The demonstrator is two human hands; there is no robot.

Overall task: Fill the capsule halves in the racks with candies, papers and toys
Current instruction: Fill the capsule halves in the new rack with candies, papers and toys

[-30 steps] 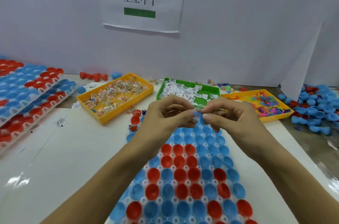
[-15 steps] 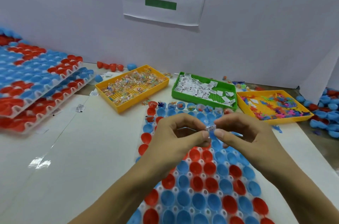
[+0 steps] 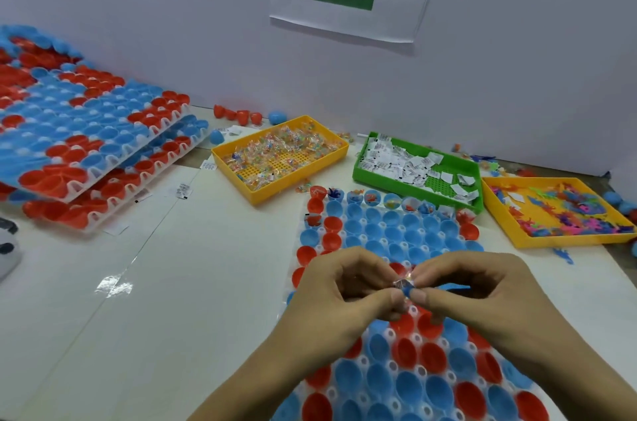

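A white rack [image 3: 386, 372] of blue and red capsule halves lies in front of me. Its far row holds small toys and candies. Above the rack's middle, my left hand [image 3: 341, 289] and my right hand [image 3: 475, 289] meet and pinch a small wrapped candy [image 3: 403, 283] between thumbs and fingertips. A yellow tray of wrapped candies [image 3: 280, 158], a green tray of folded papers [image 3: 415, 167] and a yellow tray of coloured toys [image 3: 558, 210] stand behind the rack.
Stacked racks [image 3: 79, 148] of capsule halves lie tilted at the left. Loose red and blue halves [image 3: 241, 115] sit by the white wall. More blue halves [image 3: 620, 203] lie at the far right. Stray papers [image 3: 182, 191] dot the white tabletop.
The view has tilted down and drawn closer. Both hands, still pinching the small item together, have come lower and nearer over the rack's middle rows.
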